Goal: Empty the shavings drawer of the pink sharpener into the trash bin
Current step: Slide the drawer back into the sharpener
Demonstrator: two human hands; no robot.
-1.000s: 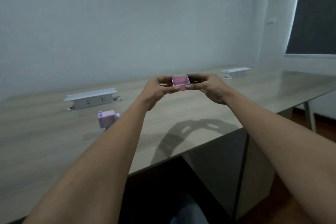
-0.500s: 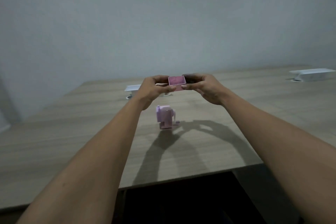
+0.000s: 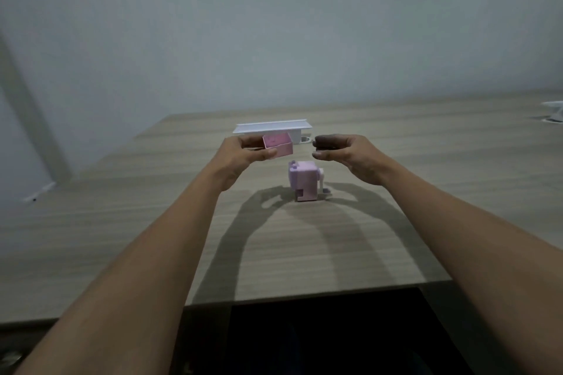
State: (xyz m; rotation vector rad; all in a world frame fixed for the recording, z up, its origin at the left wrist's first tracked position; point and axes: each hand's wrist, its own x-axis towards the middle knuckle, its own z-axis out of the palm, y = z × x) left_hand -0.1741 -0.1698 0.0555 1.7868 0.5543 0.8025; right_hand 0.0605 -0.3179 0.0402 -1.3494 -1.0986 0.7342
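Observation:
My left hand (image 3: pixel 243 152) pinches the small pink shavings drawer (image 3: pixel 277 145) in the air, its open side up. The pink sharpener (image 3: pixel 304 181) stands upright on the wooden desk (image 3: pixel 152 222) just below and between both hands, its crank to the right and its drawer slot showing low at the front. My right hand (image 3: pixel 344 152) hovers a short way right of the drawer, fingers curved and apart, holding nothing. No trash bin is in view.
A white socket box (image 3: pixel 274 128) with a raised lid sits on the desk behind the hands. Another white box (image 3: pixel 554 111) shows at the far right edge. The desk's front edge runs below my forearms, with dark space under it.
My right hand has let go of the drawer and moved off to the right; only the left holds it now. The view has swung left, so the sharpener lies centred beneath the hands.

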